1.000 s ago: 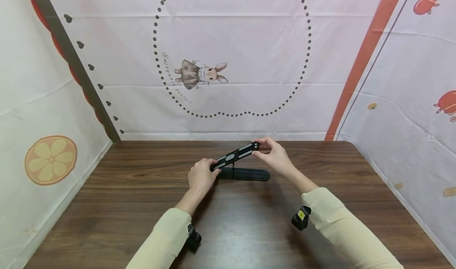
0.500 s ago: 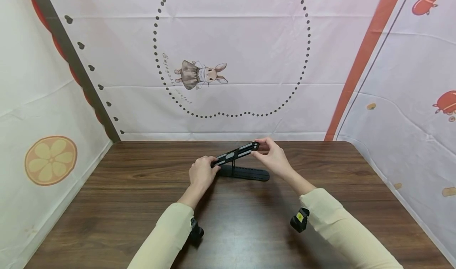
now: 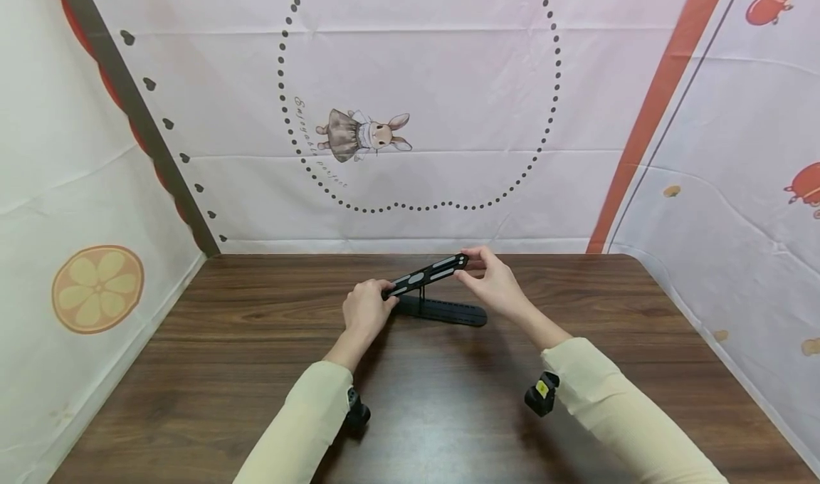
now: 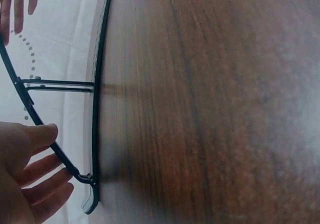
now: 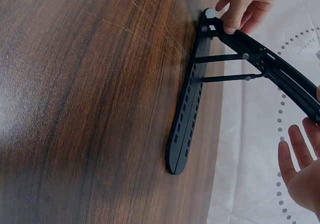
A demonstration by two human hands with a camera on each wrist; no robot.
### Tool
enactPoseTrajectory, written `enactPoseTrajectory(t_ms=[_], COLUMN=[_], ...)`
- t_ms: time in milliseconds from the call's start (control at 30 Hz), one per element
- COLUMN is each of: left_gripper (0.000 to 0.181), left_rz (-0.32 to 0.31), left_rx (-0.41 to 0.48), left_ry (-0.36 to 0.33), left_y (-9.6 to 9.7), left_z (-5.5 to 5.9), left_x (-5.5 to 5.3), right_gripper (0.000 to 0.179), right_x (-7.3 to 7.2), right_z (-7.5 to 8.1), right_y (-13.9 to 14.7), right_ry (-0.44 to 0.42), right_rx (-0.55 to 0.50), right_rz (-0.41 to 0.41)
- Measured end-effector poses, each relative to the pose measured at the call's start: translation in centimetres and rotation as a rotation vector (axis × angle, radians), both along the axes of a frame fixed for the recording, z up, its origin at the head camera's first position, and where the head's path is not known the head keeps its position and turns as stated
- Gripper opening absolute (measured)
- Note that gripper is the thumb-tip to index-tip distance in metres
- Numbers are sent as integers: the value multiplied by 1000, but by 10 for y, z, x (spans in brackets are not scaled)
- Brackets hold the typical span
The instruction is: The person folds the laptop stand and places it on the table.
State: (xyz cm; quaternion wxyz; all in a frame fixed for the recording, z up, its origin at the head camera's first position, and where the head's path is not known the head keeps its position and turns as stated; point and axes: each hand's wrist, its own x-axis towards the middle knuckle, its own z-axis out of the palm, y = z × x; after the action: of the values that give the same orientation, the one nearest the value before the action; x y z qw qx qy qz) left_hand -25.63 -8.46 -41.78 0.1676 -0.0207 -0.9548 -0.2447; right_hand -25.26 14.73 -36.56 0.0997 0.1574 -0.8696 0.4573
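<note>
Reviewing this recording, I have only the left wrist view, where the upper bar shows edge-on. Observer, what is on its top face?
Observer: The head view shows pale grey strips and an oval pad on the upper bar.
Operator: And the upper face of the base, also nearly edge-on for me?
Observer: The right wrist view shows rows of slots running lengthwise along it.

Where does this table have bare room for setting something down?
The brown wood-grain table is bare left of the cream left sleeve, right of the cream right sleeve, and between them. The far middle is crowded: left hand and right hand hold the black folding stand there.
</note>
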Motion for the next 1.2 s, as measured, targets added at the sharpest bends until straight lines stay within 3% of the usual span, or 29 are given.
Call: enactPoseTrajectory(t_ms=[233,367,800,1033,1200], left_gripper=[24,24,24,26,26], left_rz=[12,24,79,101,103], left_rx=[6,-6,-18,-13,-4], left_ry=[-8,-21,-79,-95,-106], left_y=[1,2,7,10,12], left_z=[0,0,5,10,11], left_x=[1,2,6,8,10], right_gripper=[51,47,46,42,38], right_x=[2,1,5,7,8], right_z=[-11,-25,-55,-61,-63], right_y=[9,17,33,37,38], right_ry=[53,83,56,64,68], right_rx=[64,155,425,579,612], right_rz=[49,70,110,77,44])
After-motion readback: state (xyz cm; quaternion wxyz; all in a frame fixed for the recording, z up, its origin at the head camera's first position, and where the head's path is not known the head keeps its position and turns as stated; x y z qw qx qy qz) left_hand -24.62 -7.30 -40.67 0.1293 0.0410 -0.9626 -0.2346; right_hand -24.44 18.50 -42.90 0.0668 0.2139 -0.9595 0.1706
